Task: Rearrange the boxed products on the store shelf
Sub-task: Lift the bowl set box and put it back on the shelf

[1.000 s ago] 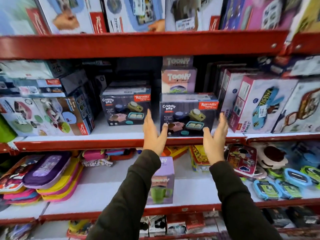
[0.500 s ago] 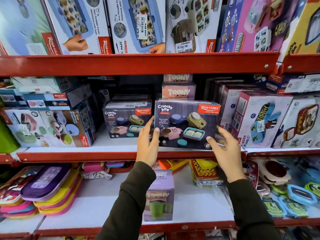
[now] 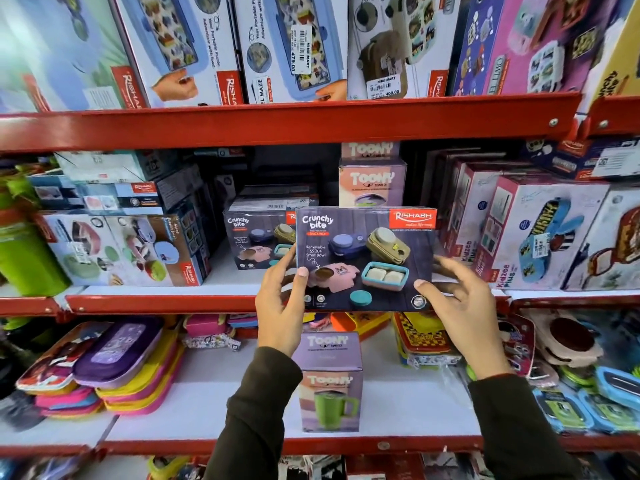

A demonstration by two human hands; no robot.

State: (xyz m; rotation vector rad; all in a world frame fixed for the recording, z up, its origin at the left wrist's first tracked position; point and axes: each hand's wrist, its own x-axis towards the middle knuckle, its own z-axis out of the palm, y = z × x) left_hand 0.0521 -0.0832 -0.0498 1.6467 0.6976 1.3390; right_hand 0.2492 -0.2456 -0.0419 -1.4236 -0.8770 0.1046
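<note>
Both hands hold a dark Crunchy Bite box [image 3: 365, 259] up in front of the middle shelf [image 3: 156, 303], its printed face toward the camera and its lower edge level with the shelf's red lip. The left hand [image 3: 280, 303] pinches the box's lower left corner, thumb on the front face and fingers behind the left edge. The right hand [image 3: 460, 303] grips the lower right corner, thumb tip pressed on the front, the other fingers curled round the right side and partly hidden behind the box. Both sleeves are dark.

Just behind and to the left, a second Crunchy Bite box [image 3: 256, 240] stands on the middle shelf, its right part covered by the held one. Further back, two Toony boxes [image 3: 372, 181] are stacked one on the other, rising above the held box's top edge. To the right stand white and pink Kidzee boxes [image 3: 540, 233], upright and tight together. To the left lies a stack of lunch box cartons [image 3: 128, 251], with a green bottle [image 3: 24, 251] at the far left edge.

The top shelf [image 3: 277, 123] carries a row of large upright boxes, some with price stickers.

On the lower shelf [image 3: 207, 441], a purple Toony box [image 3: 330, 382] with a green mug printed on it stands near the front edge, directly below the held box and between the two forearms. Flat pouches [image 3: 114, 368] in purple, yellow and pink are piled at the left; small blue-lidded containers [image 3: 588, 403] lie at the right.
</note>
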